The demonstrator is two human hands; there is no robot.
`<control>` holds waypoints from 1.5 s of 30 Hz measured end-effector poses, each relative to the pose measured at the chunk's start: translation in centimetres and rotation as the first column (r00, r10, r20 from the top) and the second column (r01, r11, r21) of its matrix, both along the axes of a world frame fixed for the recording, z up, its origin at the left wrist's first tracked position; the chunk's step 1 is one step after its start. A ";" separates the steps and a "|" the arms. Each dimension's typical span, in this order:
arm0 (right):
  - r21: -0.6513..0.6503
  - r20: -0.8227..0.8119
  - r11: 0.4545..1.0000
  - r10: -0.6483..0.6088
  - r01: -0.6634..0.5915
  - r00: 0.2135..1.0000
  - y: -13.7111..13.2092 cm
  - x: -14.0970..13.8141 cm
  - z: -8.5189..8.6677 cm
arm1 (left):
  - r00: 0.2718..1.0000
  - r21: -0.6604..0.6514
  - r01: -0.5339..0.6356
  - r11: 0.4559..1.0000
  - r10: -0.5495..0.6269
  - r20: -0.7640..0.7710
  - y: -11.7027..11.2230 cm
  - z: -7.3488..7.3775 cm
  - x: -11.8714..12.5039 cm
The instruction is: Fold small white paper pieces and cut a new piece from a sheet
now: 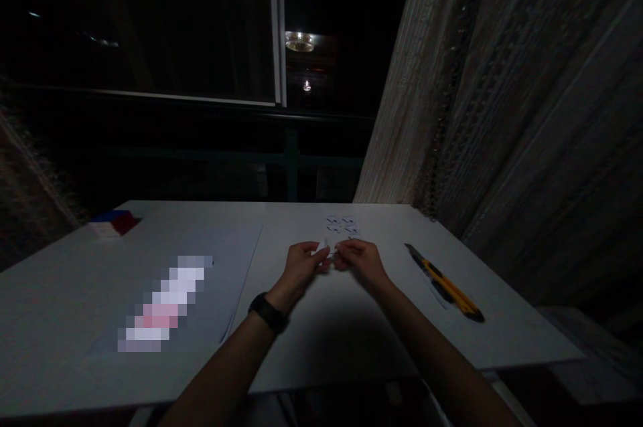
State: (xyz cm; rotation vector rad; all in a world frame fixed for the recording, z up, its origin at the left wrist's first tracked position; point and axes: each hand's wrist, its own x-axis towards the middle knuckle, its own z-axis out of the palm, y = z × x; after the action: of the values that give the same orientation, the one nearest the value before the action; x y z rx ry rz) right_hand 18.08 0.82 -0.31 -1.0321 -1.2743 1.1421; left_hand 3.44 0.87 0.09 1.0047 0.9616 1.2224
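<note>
Looking forward and down from head height, facing the window across the white table, catching the left hand and right hand from fairly near.

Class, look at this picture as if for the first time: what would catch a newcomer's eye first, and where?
Probably the bright pixelated patch, at the left of the white table. Next, the hands near the middle: the left hand pinches a small white piece beside the right hand. The yellow-and-black cutter stands out to their right.
</note>
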 end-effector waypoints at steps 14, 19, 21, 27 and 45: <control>0.070 0.066 0.997 0.010 -0.014 0.998 -0.3 -1.2 -0.7 | 0.984 0.210 -0.054 0.976 0.087 -0.155 0.0 -0.1 0.3; 0.156 0.143 0.987 -0.052 0.030 0.988 -0.7 -1.5 -0.6 | 0.981 0.238 -0.112 0.965 0.146 -0.130 -0.5 0.7 0.4; 0.180 0.169 0.982 -0.083 0.052 0.982 -0.8 -1.7 -0.6 | 0.984 0.235 -0.108 0.966 0.137 -0.111 -0.7 0.8 0.4; 0.170 0.218 0.985 -0.072 0.035 0.973 -0.9 -1.6 -0.7 | 0.999 0.120 -0.031 0.992 0.026 0.045 -0.5 0.4 0.5; 0.245 0.454 0.965 -0.029 -0.093 0.891 -1.5 -0.9 0.1 | 0.852 0.340 0.166 0.926 0.040 -0.523 0.1 0.0 -0.7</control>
State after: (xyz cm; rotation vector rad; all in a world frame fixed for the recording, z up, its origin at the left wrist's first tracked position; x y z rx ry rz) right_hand 17.22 -0.65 -0.24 -1.1173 -1.7670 0.7441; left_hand 2.75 0.99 0.11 1.7269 1.1169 1.1157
